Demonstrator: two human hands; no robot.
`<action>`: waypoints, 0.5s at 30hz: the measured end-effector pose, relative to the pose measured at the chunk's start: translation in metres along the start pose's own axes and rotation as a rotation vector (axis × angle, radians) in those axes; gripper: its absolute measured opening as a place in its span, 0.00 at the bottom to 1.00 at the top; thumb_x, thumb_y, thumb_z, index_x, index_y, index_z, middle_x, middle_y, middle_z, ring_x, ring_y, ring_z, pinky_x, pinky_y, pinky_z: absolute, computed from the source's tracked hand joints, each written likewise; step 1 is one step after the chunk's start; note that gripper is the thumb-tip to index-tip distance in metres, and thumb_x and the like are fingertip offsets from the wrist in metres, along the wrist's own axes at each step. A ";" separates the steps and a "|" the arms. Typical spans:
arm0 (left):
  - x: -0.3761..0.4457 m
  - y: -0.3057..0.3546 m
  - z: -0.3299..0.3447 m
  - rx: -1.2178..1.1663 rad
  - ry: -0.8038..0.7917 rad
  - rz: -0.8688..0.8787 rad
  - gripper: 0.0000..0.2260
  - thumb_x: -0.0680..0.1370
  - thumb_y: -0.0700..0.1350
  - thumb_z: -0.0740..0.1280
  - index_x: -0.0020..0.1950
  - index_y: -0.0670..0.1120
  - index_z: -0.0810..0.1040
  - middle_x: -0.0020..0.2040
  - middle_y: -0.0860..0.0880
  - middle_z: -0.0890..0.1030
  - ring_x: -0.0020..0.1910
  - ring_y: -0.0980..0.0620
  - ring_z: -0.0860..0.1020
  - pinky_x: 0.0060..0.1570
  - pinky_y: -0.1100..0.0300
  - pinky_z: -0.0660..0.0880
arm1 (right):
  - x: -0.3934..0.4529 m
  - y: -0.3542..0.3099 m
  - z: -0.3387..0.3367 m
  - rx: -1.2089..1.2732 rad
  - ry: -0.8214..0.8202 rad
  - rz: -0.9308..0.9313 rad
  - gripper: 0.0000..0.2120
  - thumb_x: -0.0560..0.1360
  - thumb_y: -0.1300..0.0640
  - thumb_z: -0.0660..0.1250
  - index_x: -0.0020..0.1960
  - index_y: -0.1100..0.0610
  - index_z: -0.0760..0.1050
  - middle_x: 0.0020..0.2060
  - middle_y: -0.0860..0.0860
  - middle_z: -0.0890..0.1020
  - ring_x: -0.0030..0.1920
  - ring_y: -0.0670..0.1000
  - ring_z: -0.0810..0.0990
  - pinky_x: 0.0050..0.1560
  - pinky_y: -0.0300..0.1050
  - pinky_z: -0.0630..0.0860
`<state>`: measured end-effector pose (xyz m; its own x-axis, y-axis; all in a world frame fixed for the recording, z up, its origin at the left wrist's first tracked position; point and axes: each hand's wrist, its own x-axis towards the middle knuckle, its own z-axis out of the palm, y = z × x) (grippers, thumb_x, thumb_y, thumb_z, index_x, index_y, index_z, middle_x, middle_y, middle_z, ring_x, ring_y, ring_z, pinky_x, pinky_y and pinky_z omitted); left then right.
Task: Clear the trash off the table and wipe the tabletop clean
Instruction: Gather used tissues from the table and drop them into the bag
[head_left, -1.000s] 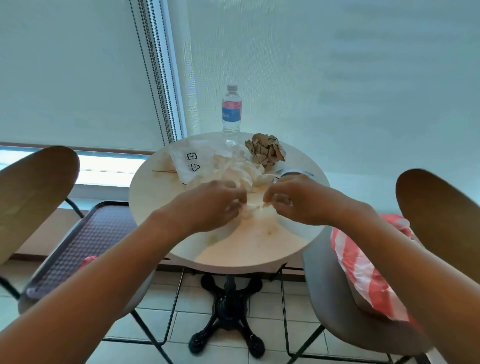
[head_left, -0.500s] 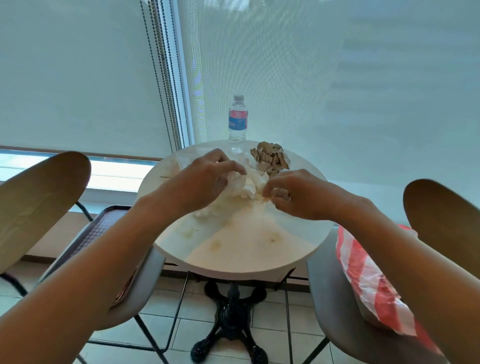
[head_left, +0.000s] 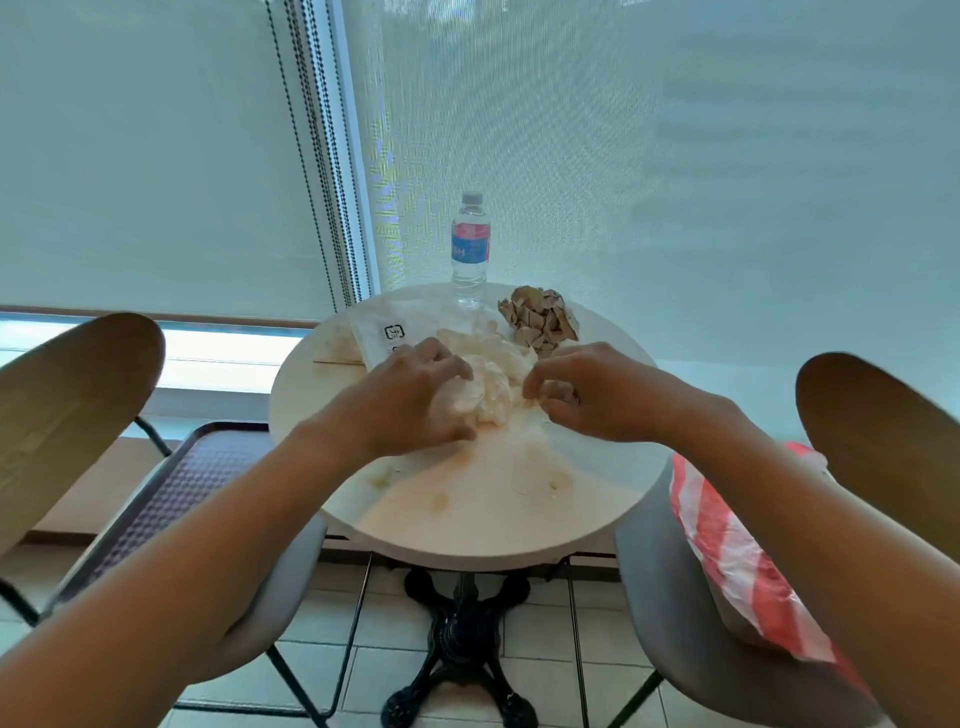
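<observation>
Both hands bunching white crumpled napkins (head_left: 491, 382) mid-table (head_left: 467, 525), left hand (head_left: 415, 400) cupped around wad, right hand (head_left: 576, 389) pinching its edge; looks light, soft, squashable, best scooped whole from underneath

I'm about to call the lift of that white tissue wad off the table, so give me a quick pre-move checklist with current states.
1. Left hand on the white tissue wad: ok, fingers curled over it.
2. Right hand on the wad: ok, pinching its right edge.
3. Whole wad gathered: cannot tell, hands hide its near side.
4. Water bottle clear of the lift: ok, upright at the far edge, apart from the hands.
5. Brown crumpled paper cleared: not ok, on the table.
6. Tabletop clean: not ok, stains show near the front.
</observation>
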<state>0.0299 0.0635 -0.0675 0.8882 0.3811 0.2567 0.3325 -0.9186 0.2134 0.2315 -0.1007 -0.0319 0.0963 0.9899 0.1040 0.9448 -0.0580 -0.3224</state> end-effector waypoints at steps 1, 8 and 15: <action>0.000 0.000 0.001 0.001 0.011 0.008 0.26 0.67 0.62 0.73 0.61 0.52 0.78 0.55 0.49 0.76 0.52 0.41 0.78 0.54 0.46 0.77 | -0.001 0.000 0.001 0.001 -0.002 -0.007 0.12 0.73 0.53 0.64 0.53 0.44 0.81 0.44 0.44 0.79 0.48 0.50 0.77 0.52 0.58 0.78; 0.004 0.002 -0.013 -0.088 0.090 0.115 0.16 0.70 0.46 0.73 0.58 0.49 0.80 0.49 0.49 0.77 0.44 0.48 0.78 0.49 0.57 0.75 | -0.001 -0.001 -0.001 -0.012 -0.018 0.009 0.11 0.75 0.52 0.63 0.54 0.44 0.81 0.45 0.44 0.79 0.48 0.49 0.77 0.53 0.58 0.78; 0.007 0.007 -0.029 -0.086 0.191 0.189 0.08 0.80 0.43 0.61 0.58 0.48 0.75 0.43 0.49 0.75 0.36 0.49 0.74 0.41 0.53 0.75 | -0.003 -0.003 -0.004 -0.023 -0.029 0.016 0.11 0.76 0.55 0.65 0.55 0.44 0.81 0.47 0.45 0.80 0.49 0.49 0.78 0.54 0.55 0.78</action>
<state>0.0295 0.0628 -0.0371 0.8534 0.2244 0.4705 0.1316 -0.9661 0.2221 0.2299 -0.1037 -0.0274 0.1029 0.9921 0.0718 0.9501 -0.0767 -0.3024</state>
